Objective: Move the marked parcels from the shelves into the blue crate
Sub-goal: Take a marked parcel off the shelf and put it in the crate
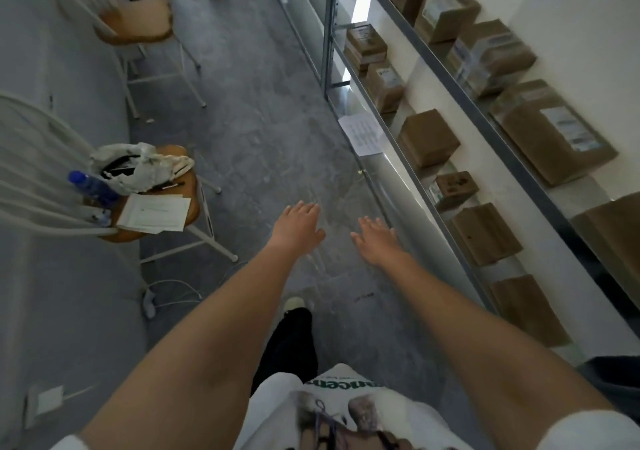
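Observation:
Both my arms reach forward over the grey floor, palms down. My left hand (298,224) and my right hand (375,240) have straight fingers and hold nothing. To the right runs a metal shelf unit (398,186) with several brown cardboard parcels on two levels, such as a cube-shaped parcel (427,141), a small parcel with a dark mark (455,190) and a flat labelled parcel (554,138) on the upper shelf. My right hand is left of the shelf's front rail, not touching it. No blue crate is in view.
A wooden chair (166,200) at the left carries a blue bottle (93,186), a white bag and papers. A second chair (138,24) stands farther back. A paper sheet (362,133) hangs on the shelf rail. A cable and plug (150,299) lie on the floor by the wall.

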`<state>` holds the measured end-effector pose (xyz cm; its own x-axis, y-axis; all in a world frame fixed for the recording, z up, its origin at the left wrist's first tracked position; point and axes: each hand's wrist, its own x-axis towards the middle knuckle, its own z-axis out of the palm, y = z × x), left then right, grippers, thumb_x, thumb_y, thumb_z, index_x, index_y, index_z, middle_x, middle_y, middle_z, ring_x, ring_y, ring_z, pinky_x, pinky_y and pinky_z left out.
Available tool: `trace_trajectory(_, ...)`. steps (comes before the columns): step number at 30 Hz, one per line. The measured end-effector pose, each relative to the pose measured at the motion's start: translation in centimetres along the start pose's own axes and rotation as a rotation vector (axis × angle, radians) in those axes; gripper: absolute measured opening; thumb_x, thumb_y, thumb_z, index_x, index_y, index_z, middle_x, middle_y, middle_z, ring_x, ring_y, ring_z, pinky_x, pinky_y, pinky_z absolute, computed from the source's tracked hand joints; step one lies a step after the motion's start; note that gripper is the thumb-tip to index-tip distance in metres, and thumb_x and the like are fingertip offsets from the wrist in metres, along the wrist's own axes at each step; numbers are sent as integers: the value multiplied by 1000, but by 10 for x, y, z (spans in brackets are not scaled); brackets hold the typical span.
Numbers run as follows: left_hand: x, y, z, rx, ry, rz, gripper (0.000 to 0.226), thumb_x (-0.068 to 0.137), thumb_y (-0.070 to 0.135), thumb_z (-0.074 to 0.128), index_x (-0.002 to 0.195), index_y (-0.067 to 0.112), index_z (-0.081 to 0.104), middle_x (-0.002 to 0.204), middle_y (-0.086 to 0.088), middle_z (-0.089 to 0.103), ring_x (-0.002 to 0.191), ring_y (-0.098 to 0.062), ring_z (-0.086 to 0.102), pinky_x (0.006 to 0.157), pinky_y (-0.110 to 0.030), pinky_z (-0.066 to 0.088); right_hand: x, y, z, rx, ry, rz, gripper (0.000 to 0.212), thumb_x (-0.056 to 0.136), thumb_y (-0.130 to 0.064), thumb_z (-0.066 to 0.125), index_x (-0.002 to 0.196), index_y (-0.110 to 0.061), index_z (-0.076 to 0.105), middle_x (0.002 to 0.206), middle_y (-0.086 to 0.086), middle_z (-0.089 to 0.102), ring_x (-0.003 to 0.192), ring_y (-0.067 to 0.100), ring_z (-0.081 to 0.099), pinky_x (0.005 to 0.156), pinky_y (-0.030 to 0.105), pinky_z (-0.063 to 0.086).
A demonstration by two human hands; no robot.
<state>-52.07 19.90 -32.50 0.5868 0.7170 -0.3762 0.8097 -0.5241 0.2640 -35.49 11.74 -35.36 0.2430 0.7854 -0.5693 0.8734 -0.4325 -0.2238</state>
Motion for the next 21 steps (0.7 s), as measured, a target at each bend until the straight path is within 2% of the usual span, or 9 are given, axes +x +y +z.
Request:
trace_trajectory(10,97,-91,-79,6,18,16,66,96,36,49,151,10,23,158,-5,25,147,-22,17,119,-39,12,105,-88,-71,12,38,-4,58,106,-39,24,156,-13,12,165,3,6,152,25,1,121,48,4)
trace_trajectory(21,218,-131,-129,42,-50,49,66,96,36,46,151,11,21,159,-5,23,148,-22,14,120,-40,11,217,-105,-136,34,47,22,59,106,-39,26,156,-12,12,164,4,8,152,25,2,120,49,3)
